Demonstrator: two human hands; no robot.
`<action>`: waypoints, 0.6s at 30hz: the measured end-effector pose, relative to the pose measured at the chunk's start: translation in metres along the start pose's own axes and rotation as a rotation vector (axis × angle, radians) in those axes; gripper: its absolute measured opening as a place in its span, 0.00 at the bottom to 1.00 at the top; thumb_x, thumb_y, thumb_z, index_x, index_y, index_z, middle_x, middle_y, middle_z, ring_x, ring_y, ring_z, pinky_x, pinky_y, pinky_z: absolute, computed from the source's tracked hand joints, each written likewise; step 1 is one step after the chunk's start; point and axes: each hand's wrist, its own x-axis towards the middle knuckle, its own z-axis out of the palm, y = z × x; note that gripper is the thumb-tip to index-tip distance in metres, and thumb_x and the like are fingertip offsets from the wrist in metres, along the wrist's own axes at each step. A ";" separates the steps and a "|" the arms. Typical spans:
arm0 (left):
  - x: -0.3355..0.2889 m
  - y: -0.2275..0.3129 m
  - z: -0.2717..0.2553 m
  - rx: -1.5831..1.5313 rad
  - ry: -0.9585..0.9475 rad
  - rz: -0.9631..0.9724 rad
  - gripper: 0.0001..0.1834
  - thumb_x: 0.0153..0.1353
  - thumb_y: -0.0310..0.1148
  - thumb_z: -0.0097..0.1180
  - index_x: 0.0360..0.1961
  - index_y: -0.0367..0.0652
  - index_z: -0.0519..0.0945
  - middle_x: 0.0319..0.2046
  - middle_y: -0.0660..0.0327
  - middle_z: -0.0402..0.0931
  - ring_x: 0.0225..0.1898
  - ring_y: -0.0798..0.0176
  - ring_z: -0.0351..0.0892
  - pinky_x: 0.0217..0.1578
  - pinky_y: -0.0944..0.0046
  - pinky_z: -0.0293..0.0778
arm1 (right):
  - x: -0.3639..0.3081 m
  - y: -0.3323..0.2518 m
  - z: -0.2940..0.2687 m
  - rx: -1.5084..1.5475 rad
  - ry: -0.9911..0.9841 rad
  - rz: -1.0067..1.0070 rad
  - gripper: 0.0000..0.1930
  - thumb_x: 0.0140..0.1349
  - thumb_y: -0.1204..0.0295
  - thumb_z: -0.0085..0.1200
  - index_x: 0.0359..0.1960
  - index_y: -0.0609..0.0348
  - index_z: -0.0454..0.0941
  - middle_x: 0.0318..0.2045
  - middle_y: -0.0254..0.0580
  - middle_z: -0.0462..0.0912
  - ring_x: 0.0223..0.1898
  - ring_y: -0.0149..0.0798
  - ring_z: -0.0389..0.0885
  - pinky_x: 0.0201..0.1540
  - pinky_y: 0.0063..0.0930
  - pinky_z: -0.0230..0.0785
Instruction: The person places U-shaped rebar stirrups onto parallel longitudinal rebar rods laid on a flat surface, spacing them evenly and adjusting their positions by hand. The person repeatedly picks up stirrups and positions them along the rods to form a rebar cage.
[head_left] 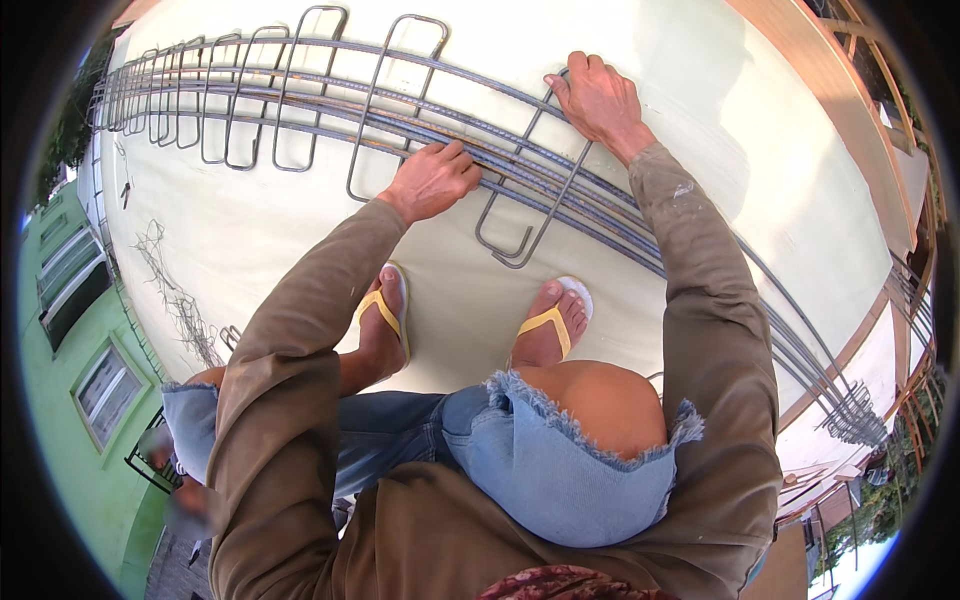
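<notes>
Steel bars (590, 205) run in a long bundle across the pale floor (460, 310), slanting down to the right in front of the person's feet, with bent wire loops (379, 72) spaced along them. Loops sit crosswise and seem to have the bars passing through them, which would hold the lengths together as a group. The left hand (432, 182) is curled down over the bundle, gripping bars, probably to steady them near the work; exactly how many are in the grasp is hidden. The right hand (603, 108) pinches the far end of one loop (541, 232) between thumb and fingers, a hold that likely lets it be tilted or slid without lifting the steel. That loop's hooked end lies on the near side of the bars. Sandals (545, 325) are planted apart close by, presumably for balance while leaning over.
</notes>
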 end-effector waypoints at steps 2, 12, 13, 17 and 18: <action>-0.005 0.003 -0.007 -0.111 -0.030 -0.081 0.09 0.59 0.39 0.63 0.28 0.47 0.79 0.29 0.65 0.76 0.39 0.60 0.77 0.41 0.58 0.76 | 0.001 -0.009 -0.016 -0.104 -0.011 -0.029 0.23 0.71 0.49 0.53 0.39 0.60 0.80 0.33 0.46 0.82 0.37 0.45 0.83 0.32 0.42 0.78; 0.007 0.105 -0.021 -0.870 -0.077 -0.602 0.26 0.67 0.52 0.59 0.42 0.33 0.81 0.36 0.49 0.84 0.35 0.48 0.83 0.39 0.52 0.77 | -0.062 -0.003 -0.075 0.562 0.480 0.434 0.18 0.69 0.59 0.56 0.47 0.63 0.84 0.42 0.49 0.86 0.43 0.48 0.84 0.49 0.41 0.76; 0.010 0.111 -0.020 -0.872 -0.021 -0.613 0.27 0.68 0.52 0.57 0.42 0.31 0.82 0.37 0.48 0.84 0.35 0.47 0.83 0.41 0.53 0.78 | -0.081 -0.004 -0.067 0.600 0.454 0.434 0.18 0.68 0.61 0.56 0.48 0.63 0.83 0.45 0.50 0.86 0.46 0.48 0.84 0.51 0.40 0.76; 0.019 0.087 -0.022 -1.057 -0.119 -0.926 0.25 0.70 0.47 0.53 0.35 0.30 0.84 0.31 0.50 0.84 0.34 0.53 0.82 0.42 0.60 0.77 | -0.158 -0.014 -0.041 0.690 0.383 0.553 0.16 0.68 0.65 0.56 0.49 0.65 0.83 0.43 0.51 0.86 0.45 0.44 0.85 0.49 0.35 0.76; 0.012 0.074 -0.027 -1.096 -0.032 -0.986 0.25 0.71 0.46 0.52 0.34 0.30 0.84 0.31 0.51 0.84 0.34 0.55 0.82 0.41 0.60 0.76 | -0.175 -0.019 -0.037 0.712 0.377 0.555 0.15 0.68 0.66 0.56 0.48 0.64 0.83 0.42 0.50 0.87 0.44 0.43 0.85 0.48 0.34 0.76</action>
